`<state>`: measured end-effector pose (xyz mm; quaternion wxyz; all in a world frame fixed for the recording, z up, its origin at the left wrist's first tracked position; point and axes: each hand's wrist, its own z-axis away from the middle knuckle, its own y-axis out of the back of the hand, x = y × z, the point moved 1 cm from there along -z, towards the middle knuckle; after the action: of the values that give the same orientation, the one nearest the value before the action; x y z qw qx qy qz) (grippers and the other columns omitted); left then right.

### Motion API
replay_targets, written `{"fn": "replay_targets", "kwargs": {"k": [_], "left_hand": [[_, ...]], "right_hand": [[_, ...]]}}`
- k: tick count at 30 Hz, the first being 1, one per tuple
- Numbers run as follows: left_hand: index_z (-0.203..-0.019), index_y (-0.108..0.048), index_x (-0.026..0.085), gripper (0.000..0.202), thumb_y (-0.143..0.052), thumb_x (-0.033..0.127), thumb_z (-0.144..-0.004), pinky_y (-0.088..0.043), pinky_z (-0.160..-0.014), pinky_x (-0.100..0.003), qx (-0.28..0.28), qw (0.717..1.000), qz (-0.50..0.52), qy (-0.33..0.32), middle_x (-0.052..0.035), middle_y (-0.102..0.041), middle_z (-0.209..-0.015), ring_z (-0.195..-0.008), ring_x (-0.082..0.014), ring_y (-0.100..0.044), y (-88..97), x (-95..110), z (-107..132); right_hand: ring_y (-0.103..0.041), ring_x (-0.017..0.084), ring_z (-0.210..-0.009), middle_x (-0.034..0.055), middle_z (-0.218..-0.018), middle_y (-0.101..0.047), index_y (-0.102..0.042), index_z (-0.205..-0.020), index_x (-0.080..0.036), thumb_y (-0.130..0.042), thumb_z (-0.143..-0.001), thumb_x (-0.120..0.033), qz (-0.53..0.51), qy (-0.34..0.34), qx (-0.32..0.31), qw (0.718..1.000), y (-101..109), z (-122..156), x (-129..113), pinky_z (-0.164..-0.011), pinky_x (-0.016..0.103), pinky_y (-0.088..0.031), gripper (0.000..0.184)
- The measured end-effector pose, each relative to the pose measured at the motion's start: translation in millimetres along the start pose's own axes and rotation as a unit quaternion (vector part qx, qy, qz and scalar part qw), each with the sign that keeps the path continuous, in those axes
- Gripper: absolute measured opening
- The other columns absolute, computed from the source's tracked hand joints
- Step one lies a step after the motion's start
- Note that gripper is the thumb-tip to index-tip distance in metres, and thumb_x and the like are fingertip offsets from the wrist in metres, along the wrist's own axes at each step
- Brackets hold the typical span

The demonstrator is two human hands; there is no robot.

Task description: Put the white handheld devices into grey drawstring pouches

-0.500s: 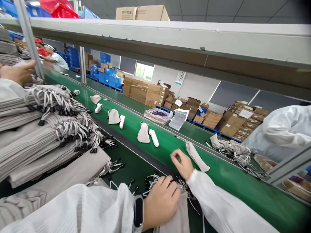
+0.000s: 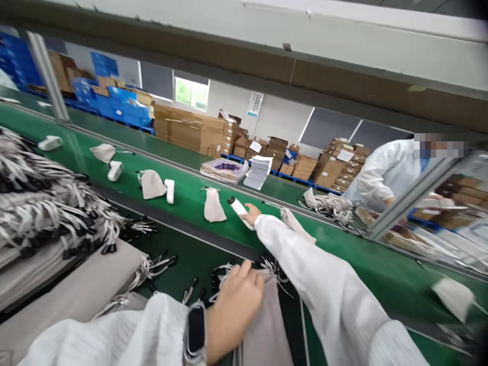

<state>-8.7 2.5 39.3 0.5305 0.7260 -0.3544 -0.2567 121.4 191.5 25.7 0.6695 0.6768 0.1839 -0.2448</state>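
Observation:
My right hand reaches out over the green conveyor belt and closes around a small white device lying there. A beige drawstring pouch lies just left of that device, and another pouch lies right of my wrist. My left hand, with a dark smartwatch on the wrist, rests flat on a stack of beige pouches at the near edge.
Further pouches and white devices sit in pairs along the belt to the left. Large bundles of pouches with black-tipped cords are stacked at left. A person in white works across the belt. Cardboard boxes stand beyond.
My right hand has moved forward from the near pouch to the white device on the belt and taken hold of it. The view has shifted right; my left hand stays on the pouch stack.

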Motion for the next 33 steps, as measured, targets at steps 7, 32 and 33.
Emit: {"fn": "replay_targets", "kwargs": {"k": [7, 32, 33], "left_hand": [[-0.073, -0.045, 0.016, 0.014, -0.035, 0.013, -0.082, -0.034, -0.063, -0.028, -0.087, 0.981, 0.173, -0.027, -0.0026, -0.050, -0.072, -0.075, -0.0185, -0.042, 18.7, -20, -9], [-0.072, -0.048, 0.017, 0.023, -0.036, 0.033, -0.084, -0.038, -0.065, -0.023, 0.107, 0.922, 0.357, 0.105, -0.0023, -0.039, -0.082, -0.075, -0.0133, -0.043, 15.4, -20, -20], [-0.071, -0.048, 0.017, 0.024, -0.036, 0.034, -0.084, -0.038, -0.064, -0.022, 0.102, 0.923, 0.355, 0.108, -0.0022, -0.039, -0.082, -0.075, -0.0130, -0.043, 16.5, -21, -21]], "right_hand": [[-0.060, 0.018, -0.084, -0.0006, -0.092, -0.055, -0.009, -0.121, -0.034, -0.064, -0.060, -0.016, -0.507, 0.106, -0.099, 0.850, 81, 124, 22, -0.074, 0.038, -0.046, 0.084], [-0.034, 0.002, -0.039, -0.0041, -0.053, -0.044, -0.049, -0.066, -0.014, -0.038, -0.068, -0.063, -0.368, 0.139, -0.271, 0.879, 46, 171, 14, -0.036, 0.016, -0.025, 0.050], [-0.032, 0.003, -0.036, -0.0040, -0.050, -0.043, -0.050, -0.066, -0.014, -0.034, -0.068, -0.065, -0.352, 0.124, -0.295, 0.880, 44, 172, 15, -0.034, 0.016, -0.023, 0.054]]}}
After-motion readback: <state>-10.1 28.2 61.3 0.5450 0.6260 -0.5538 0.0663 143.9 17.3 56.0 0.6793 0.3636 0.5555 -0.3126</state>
